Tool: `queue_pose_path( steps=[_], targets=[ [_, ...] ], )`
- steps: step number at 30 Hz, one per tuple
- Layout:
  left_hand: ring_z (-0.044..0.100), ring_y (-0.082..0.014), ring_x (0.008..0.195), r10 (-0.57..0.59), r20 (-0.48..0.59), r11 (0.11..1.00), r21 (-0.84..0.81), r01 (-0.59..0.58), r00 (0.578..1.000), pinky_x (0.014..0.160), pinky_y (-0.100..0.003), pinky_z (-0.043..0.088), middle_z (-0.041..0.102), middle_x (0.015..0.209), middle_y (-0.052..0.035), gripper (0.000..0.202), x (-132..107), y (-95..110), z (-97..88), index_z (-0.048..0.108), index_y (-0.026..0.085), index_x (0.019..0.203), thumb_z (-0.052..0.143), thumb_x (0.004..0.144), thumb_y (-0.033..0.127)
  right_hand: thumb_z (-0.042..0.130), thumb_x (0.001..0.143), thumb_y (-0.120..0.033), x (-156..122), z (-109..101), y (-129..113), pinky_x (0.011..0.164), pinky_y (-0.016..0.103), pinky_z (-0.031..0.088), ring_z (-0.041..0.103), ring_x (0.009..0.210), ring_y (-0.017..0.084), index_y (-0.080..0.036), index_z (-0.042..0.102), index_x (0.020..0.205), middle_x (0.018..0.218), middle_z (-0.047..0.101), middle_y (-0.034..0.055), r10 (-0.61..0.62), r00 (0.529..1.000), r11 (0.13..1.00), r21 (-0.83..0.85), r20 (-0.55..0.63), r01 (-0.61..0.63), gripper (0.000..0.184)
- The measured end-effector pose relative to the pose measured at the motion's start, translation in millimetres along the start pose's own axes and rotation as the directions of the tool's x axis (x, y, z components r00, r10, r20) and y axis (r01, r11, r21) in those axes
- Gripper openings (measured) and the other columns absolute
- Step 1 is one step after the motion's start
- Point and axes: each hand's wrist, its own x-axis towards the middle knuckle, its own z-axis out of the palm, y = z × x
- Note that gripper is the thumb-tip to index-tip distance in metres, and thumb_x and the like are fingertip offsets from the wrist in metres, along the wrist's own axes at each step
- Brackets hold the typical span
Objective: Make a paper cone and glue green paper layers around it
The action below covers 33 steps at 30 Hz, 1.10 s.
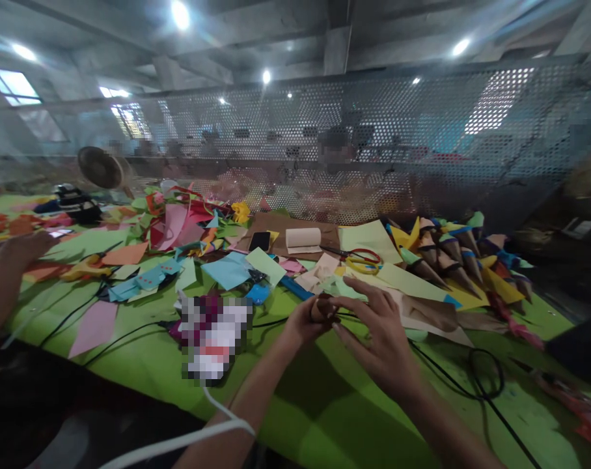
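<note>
My left hand [308, 322] is closed around a small brown rolled piece [319, 309] that looks like paper, above the green tabletop [339, 397]. To its right, my right hand [376, 326] has its fingers stretched out and spread. Its index fingertip meets the brown piece or lies right beside it; I cannot tell which. Just beyond the hands lie scraps of pale paper [319, 272] and a pair of scissors [364, 259] with red and yellow handles. Brown paper [429, 316] rests beside my right hand.
Brown paper cones [452, 254] are heaped at the right. A blurred pixelated object [217, 339] with a white cable [178, 443] lies left. Black cable [442, 374] loops at right. A phone [260, 241] and paper roll [302, 239] lie behind. Another person's hand [25, 251] reaches in left.
</note>
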Motion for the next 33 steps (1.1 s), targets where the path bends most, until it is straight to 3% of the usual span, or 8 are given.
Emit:
queue_pose_path(
  steps=[6, 12, 18, 20, 23, 27, 33],
  targets=[
    [0.057, -0.0142, 0.076, -0.041, -0.02, 0.996, -0.079, 0.039, 0.999, 0.073, -0.023, 0.046, 0.064, 0.084, -0.0009, 0.04, -7, 7, 3.6, 0.066, 0.016, 0.086, 0.085, 0.051, 0.014, 0.061, 0.085, -0.025, 0, 3, 2, 0.097, 0.053, 0.039, 0.048, 0.122, 0.033, -0.023, 0.065, 0.115, 0.137, 0.054, 0.0112, 0.007, 1.0, 0.993, -0.119, 0.017, -0.005, 0.03],
    [0.063, -0.0149, 0.073, -0.038, 0.054, 0.989, -0.142, 0.045, 0.998, 0.069, -0.024, 0.048, 0.065, 0.084, -0.0017, 0.036, -8, 1, -1.4, 0.066, 0.016, 0.081, 0.084, 0.05, 0.009, 0.063, 0.083, -0.024, -2, 9, 0, 0.097, 0.052, 0.041, 0.048, 0.121, 0.033, -0.022, 0.066, 0.103, 0.134, 0.055, 0.0123, 0.059, 0.997, 0.998, -0.031, 0.053, -0.058, 0.021],
    [0.064, -0.021, 0.089, -0.013, 0.059, 0.98, -0.199, 0.024, 0.998, 0.089, -0.034, 0.048, 0.069, 0.09, -0.0042, 0.048, -10, 2, 3.0, 0.069, 0.018, 0.093, 0.086, 0.048, 0.013, 0.063, 0.083, -0.023, -3, 12, -8, 0.093, 0.051, 0.043, 0.049, 0.119, 0.033, -0.023, 0.065, 0.103, 0.135, 0.056, 0.0107, 0.046, 0.993, 0.999, -0.023, 0.112, -0.044, 0.02],
    [0.064, -0.0221, 0.091, -0.021, 0.063, 0.98, -0.196, 0.033, 0.998, 0.09, -0.035, 0.048, 0.069, 0.092, -0.0054, 0.051, -10, 3, 3.9, 0.069, 0.018, 0.095, 0.088, 0.048, 0.017, 0.062, 0.083, -0.023, -3, 11, -9, 0.092, 0.051, 0.043, 0.049, 0.119, 0.033, -0.023, 0.065, 0.104, 0.136, 0.056, 0.0102, 0.042, 0.993, 0.999, -0.037, 0.114, -0.038, 0.021],
    [0.063, -0.0189, 0.082, -0.034, 0.06, 0.987, -0.155, 0.043, 0.998, 0.08, -0.03, 0.049, 0.068, 0.089, -0.0047, 0.054, -7, 3, 2.2, 0.068, 0.017, 0.097, 0.09, 0.048, 0.023, 0.061, 0.084, -0.023, -1, 7, -5, 0.095, 0.051, 0.043, 0.049, 0.121, 0.033, -0.023, 0.066, 0.107, 0.135, 0.056, 0.0103, 0.029, 0.996, 1.0, -0.014, 0.088, -0.028, 0.023],
    [0.057, -0.0124, 0.072, 0.019, 0.006, 1.0, -0.007, -0.019, 1.0, 0.07, -0.022, 0.045, 0.063, 0.077, 0.0, 0.04, -2, 6, -0.7, 0.067, 0.016, 0.086, 0.089, 0.055, 0.028, 0.059, 0.087, -0.023, 1, -1, 4, 0.098, 0.051, 0.042, 0.049, 0.123, 0.031, -0.026, 0.066, 0.112, 0.135, 0.055, 0.0094, -0.001, 1.0, 1.0, 0.021, 0.012, 0.001, 0.026],
    [0.062, -0.0164, 0.078, -0.035, 0.039, 0.998, -0.053, 0.037, 0.999, 0.073, -0.025, 0.048, 0.067, 0.085, -0.0044, 0.049, -5, 5, -1.6, 0.067, 0.015, 0.092, 0.09, 0.049, 0.022, 0.061, 0.085, -0.021, 0, -1, 2, 0.094, 0.052, 0.043, 0.052, 0.117, 0.032, -0.027, 0.07, 0.098, 0.131, 0.059, 0.0083, -0.039, 0.995, 0.999, -0.021, 0.089, 0.041, 0.017]
  ],
)
